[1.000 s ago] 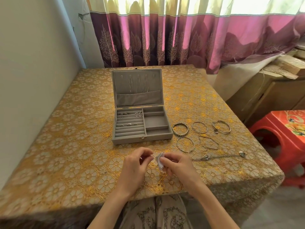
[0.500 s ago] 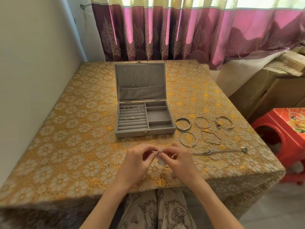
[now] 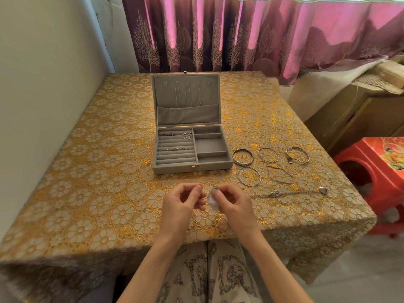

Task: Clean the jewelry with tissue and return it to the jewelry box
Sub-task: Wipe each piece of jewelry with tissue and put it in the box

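Note:
An open grey jewelry box [image 3: 209,166] stands mid-table, with rings in its left slots and thin chains hanging in its raised lid. In front of it my left hand [image 3: 181,206] pinches a thin piece of jewelry [image 3: 205,184], too small to identify. My right hand [image 3: 232,204] grips a small folded tissue [image 3: 212,199] held against that piece. Several silver bangles [image 3: 242,157] lie on the cloth to the right of the box, and a chain bracelet [image 3: 288,192] lies stretched out right of my right hand.
The table carries a gold floral tablecloth [image 3: 98,193] and stands against a white wall on the left. A maroon curtain [image 3: 240,33] hangs behind it. A red plastic stool [image 3: 376,171] and cardboard boxes [image 3: 360,110] stand to the right.
Both hands have stayed together in front of the box, working the tissue over the small piece. The view has tilted down a little.

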The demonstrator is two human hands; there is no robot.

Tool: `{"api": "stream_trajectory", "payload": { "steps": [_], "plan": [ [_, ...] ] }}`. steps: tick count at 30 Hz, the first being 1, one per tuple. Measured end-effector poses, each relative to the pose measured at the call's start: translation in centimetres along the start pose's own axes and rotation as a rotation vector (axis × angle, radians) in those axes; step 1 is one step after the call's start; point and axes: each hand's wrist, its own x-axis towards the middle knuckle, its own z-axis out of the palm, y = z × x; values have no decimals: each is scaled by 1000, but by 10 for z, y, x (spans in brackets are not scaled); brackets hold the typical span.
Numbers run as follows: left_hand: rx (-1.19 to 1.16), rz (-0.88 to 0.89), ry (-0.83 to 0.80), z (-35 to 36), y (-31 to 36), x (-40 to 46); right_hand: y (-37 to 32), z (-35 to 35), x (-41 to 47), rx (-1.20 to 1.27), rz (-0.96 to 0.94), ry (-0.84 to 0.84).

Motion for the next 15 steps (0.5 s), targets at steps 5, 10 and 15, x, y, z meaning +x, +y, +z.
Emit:
{"api": "stream_trajectory", "payload": {
  "steps": [5,10,15],
  "plan": [
    [-32,-93,-74,-2,2,0,-1,-2,-2,28,34,-82],
    [691,393,-265,-20,16,12,-7,-14,5,-387,-128,-241],
    [741,495,-207,-19,25,14,-10,-9,6,-330,-149,-140]
  ]
}}
